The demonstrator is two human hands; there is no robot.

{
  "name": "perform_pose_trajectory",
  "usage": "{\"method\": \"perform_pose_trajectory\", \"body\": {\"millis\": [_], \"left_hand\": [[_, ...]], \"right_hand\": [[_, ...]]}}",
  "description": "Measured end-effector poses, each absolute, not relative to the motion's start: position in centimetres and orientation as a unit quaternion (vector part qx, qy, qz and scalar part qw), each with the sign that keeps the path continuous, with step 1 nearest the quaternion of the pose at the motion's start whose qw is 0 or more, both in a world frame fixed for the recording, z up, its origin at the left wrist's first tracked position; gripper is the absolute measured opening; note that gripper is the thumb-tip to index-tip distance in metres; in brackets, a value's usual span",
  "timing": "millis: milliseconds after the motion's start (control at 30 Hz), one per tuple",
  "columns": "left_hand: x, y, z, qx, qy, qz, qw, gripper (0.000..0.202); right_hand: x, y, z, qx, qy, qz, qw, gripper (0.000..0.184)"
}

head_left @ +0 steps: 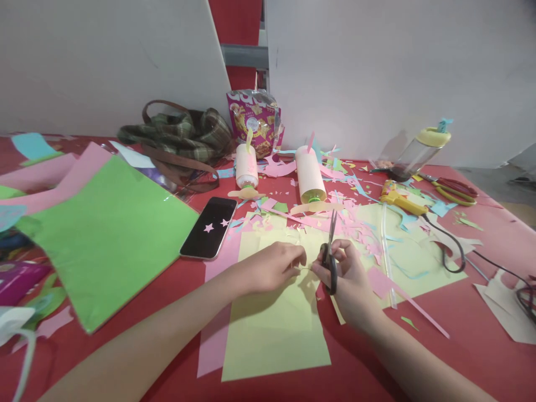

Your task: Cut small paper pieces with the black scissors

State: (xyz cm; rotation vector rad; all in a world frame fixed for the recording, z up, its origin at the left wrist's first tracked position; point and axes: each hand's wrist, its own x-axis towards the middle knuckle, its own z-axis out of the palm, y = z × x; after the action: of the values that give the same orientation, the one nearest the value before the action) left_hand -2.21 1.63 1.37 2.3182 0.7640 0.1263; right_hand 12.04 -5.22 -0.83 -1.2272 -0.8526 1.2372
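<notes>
My right hand (pixel 349 273) is closed round the black handles of a pair of scissors (pixel 330 248), whose blades point away from me. My left hand (pixel 272 268) pinches something very small and thin at its fingertips, just left of the scissors; I cannot make out what it is. Both hands hover over a pale yellow paper sheet (pixel 274 329) lying on the red table (pixel 460 357).
A black phone (pixel 209 227) with pink stars lies left of the hands, beside a big green sheet (pixel 109 234). Two paper-wrapped bottles (pixel 310 175) lie behind, amid scraps. A yellow glue gun (pixel 400 201), red scissors (pixel 452 190), a clear bottle (pixel 419 151), a plaid bag (pixel 180 139) and a snack packet (pixel 255 120) stand farther back.
</notes>
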Motion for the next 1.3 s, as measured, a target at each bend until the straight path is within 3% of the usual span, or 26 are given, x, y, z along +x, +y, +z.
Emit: {"method": "perform_pose_trajectory", "body": {"millis": [633, 1300], "left_hand": [[-1.5, 1.4, 1.3, 0.704, 0.398, 0.201, 0.553, 0.008], [-0.9, 0.5, 1.9, 0.667, 0.436, 0.198, 0.571, 0.008]], "right_hand": [[11.9, -5.3, -0.7, -0.535, -0.374, 0.505, 0.565, 0.032], [12.3, -5.0, -1.9, -0.555, -0.392, 0.455, 0.576, 0.032]]}}
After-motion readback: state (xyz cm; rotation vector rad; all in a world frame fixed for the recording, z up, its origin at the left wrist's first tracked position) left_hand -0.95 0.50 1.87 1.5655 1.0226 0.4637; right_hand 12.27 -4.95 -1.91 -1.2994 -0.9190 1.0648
